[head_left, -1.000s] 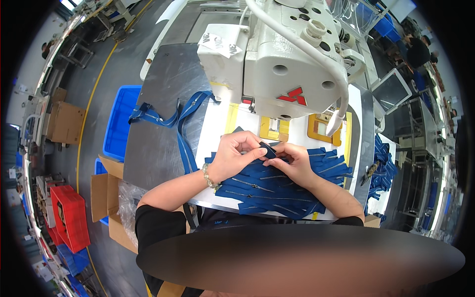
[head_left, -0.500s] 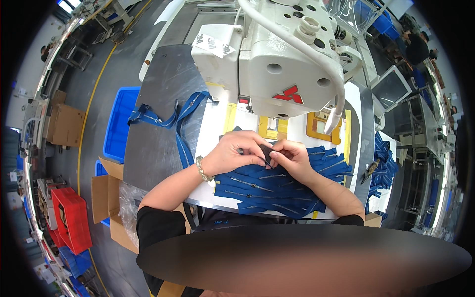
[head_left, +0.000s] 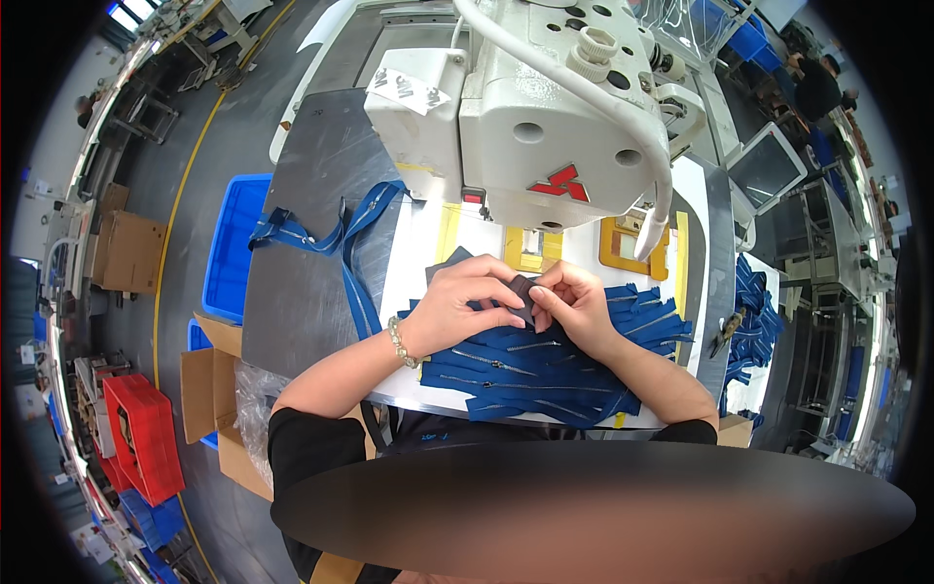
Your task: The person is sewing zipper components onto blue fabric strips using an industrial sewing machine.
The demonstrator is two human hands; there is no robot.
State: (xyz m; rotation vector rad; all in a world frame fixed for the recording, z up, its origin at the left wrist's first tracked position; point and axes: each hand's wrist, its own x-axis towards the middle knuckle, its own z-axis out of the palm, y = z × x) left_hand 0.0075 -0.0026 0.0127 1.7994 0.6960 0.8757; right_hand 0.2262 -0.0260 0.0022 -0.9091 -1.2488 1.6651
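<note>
Between my two hands is a small dark piece of fabric [head_left: 522,296], partly hidden by the fingers. My left hand [head_left: 474,300], with a beaded bracelet at the wrist, pinches its left side. The thumb and fingertips of my right hand [head_left: 574,304] are closed on its right edge. Another dark corner of fabric shows behind my left hand; whether it is the same piece, I cannot tell. Under and in front of both hands lies a spread of blue zippers [head_left: 535,375] with metal teeth. Just beyond the hands stands a white industrial sewing machine [head_left: 555,127].
Yellow frame-shaped templates [head_left: 611,255] lie beneath the machine head. A blue zipper strip [head_left: 355,243] trails across the grey table at left. Beside the table are a blue bin [head_left: 226,248] and an open cardboard box [head_left: 200,380]. More blue zippers [head_left: 757,326] and snips [head_left: 726,333] are at right.
My right fingers have shifted slightly on the dark fabric, and more of it shows between the hands. A dark corner behind my left hand is more exposed.
</note>
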